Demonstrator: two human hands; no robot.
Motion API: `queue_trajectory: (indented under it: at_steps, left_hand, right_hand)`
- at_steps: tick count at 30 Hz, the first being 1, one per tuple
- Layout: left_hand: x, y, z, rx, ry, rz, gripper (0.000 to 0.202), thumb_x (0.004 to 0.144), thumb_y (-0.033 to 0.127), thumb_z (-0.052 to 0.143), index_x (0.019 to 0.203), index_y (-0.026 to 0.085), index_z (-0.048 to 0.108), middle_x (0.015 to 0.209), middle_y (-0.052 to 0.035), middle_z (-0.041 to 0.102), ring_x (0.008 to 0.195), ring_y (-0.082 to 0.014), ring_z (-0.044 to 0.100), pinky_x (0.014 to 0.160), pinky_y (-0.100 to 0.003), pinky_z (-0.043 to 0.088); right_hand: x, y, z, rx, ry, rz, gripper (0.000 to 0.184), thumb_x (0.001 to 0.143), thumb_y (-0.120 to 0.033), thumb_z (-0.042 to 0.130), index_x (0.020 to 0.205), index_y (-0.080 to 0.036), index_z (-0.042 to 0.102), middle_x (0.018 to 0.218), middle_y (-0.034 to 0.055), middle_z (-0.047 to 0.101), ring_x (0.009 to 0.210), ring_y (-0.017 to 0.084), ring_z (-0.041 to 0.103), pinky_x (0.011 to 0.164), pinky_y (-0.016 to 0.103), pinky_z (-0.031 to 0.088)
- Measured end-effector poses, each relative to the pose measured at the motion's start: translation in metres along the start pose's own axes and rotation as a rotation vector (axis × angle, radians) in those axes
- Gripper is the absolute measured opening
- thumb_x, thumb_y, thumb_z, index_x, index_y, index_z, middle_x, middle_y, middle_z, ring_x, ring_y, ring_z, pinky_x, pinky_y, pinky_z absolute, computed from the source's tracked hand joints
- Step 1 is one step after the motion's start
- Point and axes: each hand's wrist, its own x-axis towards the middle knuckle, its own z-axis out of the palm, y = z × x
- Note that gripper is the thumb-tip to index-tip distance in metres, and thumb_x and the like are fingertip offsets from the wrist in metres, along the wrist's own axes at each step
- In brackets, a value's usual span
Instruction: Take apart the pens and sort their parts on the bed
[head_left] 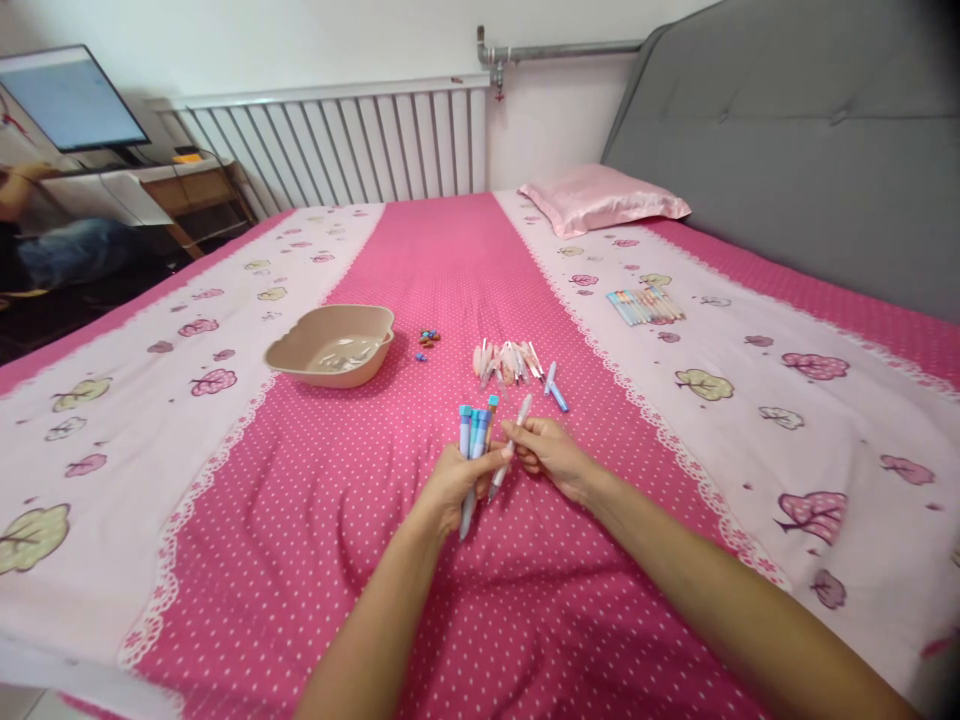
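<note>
Several pens with blue ends stand bunched in my left hand, its fingers wrapped round them. My right hand pinches a whitish pen slantwise, close beside the bunch; my left thumb reaches this pen's lower part. Just beyond my hands lies a loose pile of pale pink and white pen parts. To the right of the pile, a blue pen piece rests against a paler one. Farther right, a row of pens lies side by side on the bed.
A beige basin holding small clear or whitish pieces sits left of the pile. Tiny dark and blue bits lie beside it. Behind are a pink pillow, grey headboard and radiator. A person sits far left near a monitor.
</note>
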Motion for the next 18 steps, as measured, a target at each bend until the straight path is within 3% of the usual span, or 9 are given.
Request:
queue_trajectory:
  at_steps: [7, 11, 18]
  left_hand:
    - [0.001, 0.0, -0.002, -0.052, -0.095, -0.031, 0.017, 0.066, 0.022, 0.071, 0.06, 0.01, 0.06, 0.038, 0.0029, 0.047, 0.031, -0.0022, 0.033, 0.034, -0.015, 0.024]
    - [-0.002, 0.006, -0.003, -0.205, -0.121, -0.131, 0.008, 0.07, 0.015, 0.066, 0.068, 0.008, 0.063, 0.052, -0.0035, 0.06, 0.032, 0.0001, 0.033, 0.033, -0.012, 0.024]
    - [-0.001, 0.011, -0.005, -0.395, -0.207, -0.252, 0.014, 0.08, 0.015, 0.055, 0.081, 0.005, 0.064, 0.055, -0.0047, 0.06, 0.033, -0.0006, 0.037, 0.032, -0.01, 0.029]
  right_hand:
    - [-0.001, -0.003, 0.003, -0.001, -0.03, -0.038, 0.038, 0.06, -0.047, 0.072, 0.063, -0.015, 0.051, 0.044, -0.0088, 0.041, 0.037, 0.002, 0.029, 0.037, 0.017, 0.017]
    - [-0.005, -0.009, 0.006, 0.098, -0.077, -0.054, 0.036, 0.057, -0.044, 0.075, 0.064, -0.016, 0.054, 0.05, -0.0058, 0.049, 0.042, 0.003, 0.035, 0.041, 0.017, 0.023]
    - [-0.006, -0.013, 0.005, 0.231, -0.119, -0.07, 0.023, 0.066, -0.033, 0.072, 0.071, -0.016, 0.058, 0.06, -0.0037, 0.053, 0.054, 0.006, 0.047, 0.055, 0.019, 0.039]
